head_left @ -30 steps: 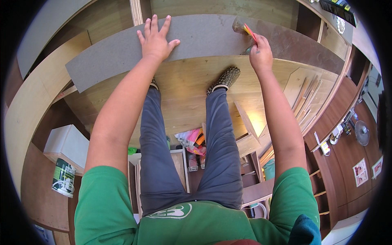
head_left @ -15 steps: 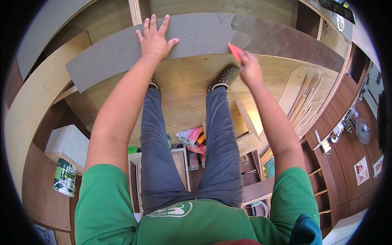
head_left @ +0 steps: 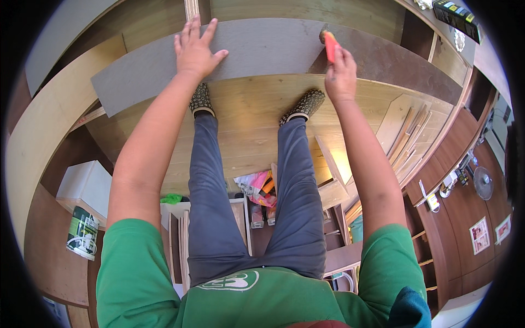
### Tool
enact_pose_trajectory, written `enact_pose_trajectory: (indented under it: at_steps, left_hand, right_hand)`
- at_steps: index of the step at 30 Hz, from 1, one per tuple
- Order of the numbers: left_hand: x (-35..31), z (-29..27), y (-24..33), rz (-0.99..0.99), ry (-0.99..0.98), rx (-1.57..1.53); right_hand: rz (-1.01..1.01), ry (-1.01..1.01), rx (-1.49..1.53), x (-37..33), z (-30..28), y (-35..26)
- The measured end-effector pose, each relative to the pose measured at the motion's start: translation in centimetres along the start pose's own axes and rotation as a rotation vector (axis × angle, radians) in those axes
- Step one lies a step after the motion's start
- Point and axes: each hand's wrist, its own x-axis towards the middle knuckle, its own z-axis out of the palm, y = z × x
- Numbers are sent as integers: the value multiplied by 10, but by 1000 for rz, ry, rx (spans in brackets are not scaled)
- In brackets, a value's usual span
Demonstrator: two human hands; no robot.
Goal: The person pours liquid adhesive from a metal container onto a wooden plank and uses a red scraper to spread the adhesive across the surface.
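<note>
Across the far side of my feet lies a long grey board [head_left: 262,46]. Its right part carries a brown, wet-looking coating [head_left: 383,57] with a slanting edge. My left hand [head_left: 197,52] rests flat on the left half, fingers spread. In my right hand [head_left: 341,74] is a red flat spreader [head_left: 330,48], pinched between thumb and fingers. The spreader's tip is at the coating's edge, near the board's far side. Beside the tip sits a small dark blob [head_left: 322,36]. My fingers partly hide the spreader's lower end.
Wooden panels and frames surround me. Wood strips [head_left: 409,131] lie at the right. A white box [head_left: 85,186] and a green-and-white can [head_left: 83,232] stand at the left. Between my legs are a pink bag [head_left: 256,187] and drawers. A black box [head_left: 458,21] sits far right.
My right hand has moved the spreader away from me and slightly right, from the board's near edge toward its far edge. The coating's edge looks straighter. My left hand has shifted slightly left.
</note>
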Motion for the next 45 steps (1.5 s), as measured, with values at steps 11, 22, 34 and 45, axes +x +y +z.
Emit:
enact_pose_trajectory:
  at_steps: [11,22,34,45]
  left_hand:
    - [-6,-4,-5,-99,-67,-30]
    - [-7,-3,-5,-108,-64,-44]
    - [-9,-2,-6,-113,-68,-55]
    - [-6,-6,-5,-108,-97,-74]
  right_hand:
    - [644,-149,463,10,-17,7]
    - [949,-101,817,101,11,-53]
    - [363,-176,273,60,-19,-61]
    - [260,-249,111,75,-1,-35]
